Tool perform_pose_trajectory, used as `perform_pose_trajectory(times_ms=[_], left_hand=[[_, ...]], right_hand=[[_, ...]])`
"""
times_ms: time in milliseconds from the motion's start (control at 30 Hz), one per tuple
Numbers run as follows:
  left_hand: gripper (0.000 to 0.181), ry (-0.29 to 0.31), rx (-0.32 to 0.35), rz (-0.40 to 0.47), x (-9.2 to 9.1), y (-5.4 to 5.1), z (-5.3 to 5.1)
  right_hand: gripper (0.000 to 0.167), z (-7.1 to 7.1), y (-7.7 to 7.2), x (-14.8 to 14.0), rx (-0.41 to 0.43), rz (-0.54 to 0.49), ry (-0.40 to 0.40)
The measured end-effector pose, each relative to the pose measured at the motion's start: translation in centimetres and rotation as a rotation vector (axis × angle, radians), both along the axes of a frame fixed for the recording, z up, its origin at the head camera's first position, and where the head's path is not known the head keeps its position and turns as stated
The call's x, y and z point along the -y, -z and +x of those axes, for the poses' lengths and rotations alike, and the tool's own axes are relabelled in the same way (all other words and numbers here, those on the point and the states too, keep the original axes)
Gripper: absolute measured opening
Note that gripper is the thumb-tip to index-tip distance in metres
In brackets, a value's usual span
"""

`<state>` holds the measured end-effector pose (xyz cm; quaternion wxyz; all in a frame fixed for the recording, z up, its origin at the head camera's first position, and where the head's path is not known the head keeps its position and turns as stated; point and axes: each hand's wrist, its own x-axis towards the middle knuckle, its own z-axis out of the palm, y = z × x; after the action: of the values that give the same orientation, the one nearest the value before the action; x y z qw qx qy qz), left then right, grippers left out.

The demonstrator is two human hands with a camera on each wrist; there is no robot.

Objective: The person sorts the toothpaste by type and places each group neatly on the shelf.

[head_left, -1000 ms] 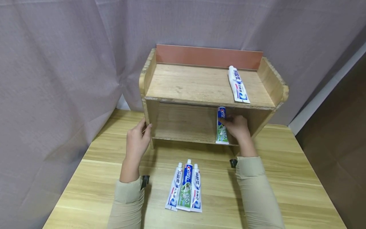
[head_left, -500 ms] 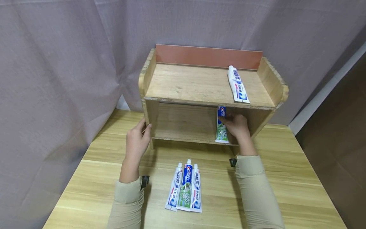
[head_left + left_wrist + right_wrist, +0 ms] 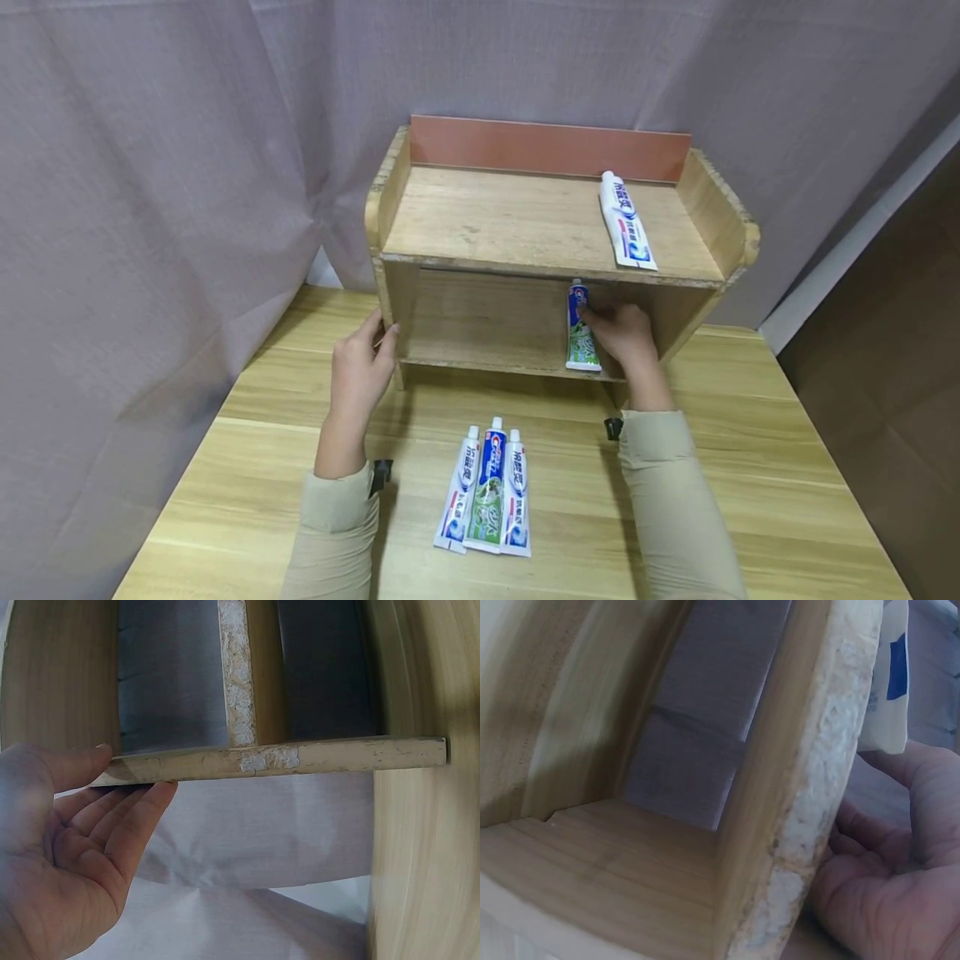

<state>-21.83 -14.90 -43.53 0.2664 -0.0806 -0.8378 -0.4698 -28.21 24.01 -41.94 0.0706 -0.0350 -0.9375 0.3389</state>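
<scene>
In the head view my left hand (image 3: 362, 367) grips the left side panel of a small two-tier wooden shelf (image 3: 487, 265). The left wrist view shows the thumb on one face of that panel (image 3: 337, 756) and the fingers against the other. Inside the lower tier, at its right end, my right hand (image 3: 622, 333) holds a blue and green toothpaste tube (image 3: 580, 342), thumb on its right edge. That tube lies cap inward, its flat end at the front edge. The right wrist view shows curled fingers beside the lower board, with part of a tube (image 3: 891, 690) above; some fingertips are hidden.
A white toothpaste tube (image 3: 627, 225) lies on the upper tier, to the right. On the wooden table (image 3: 247, 467), in front of the shelf, two white tubes flank a blue and green tube (image 3: 487, 492). Grey cloth (image 3: 187, 167) hangs behind.
The tube in my right hand has shifted slightly back and settled lower into the tier, so its white cap now shows. My left hand has stayed put on the side panel.
</scene>
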Motion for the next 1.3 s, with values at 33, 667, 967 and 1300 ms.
perform_pose_trajectory(times_ms=[33,667,967,1300], left_hand=[[0.034,0.0,-0.001,0.0,0.0,0.0,0.0],[0.033,0.001,0.006,0.007,-0.1,-0.1,0.1],[0.034,-0.004,0.021,0.011,-0.2,-0.3,0.1],[0.033,-0.003,0.015,0.006,-0.1,-0.1,0.1]], right_hand=[[0.058,0.1,0.0,0.0,-0.004,-0.004,0.002],[0.059,1.4,1.5,0.2,-0.024,-0.033,0.026],[0.059,2.3,1.9,0.1,-0.052,-0.023,0.053],[0.048,3.3,2.4,0.4,-0.112,-0.041,0.088]])
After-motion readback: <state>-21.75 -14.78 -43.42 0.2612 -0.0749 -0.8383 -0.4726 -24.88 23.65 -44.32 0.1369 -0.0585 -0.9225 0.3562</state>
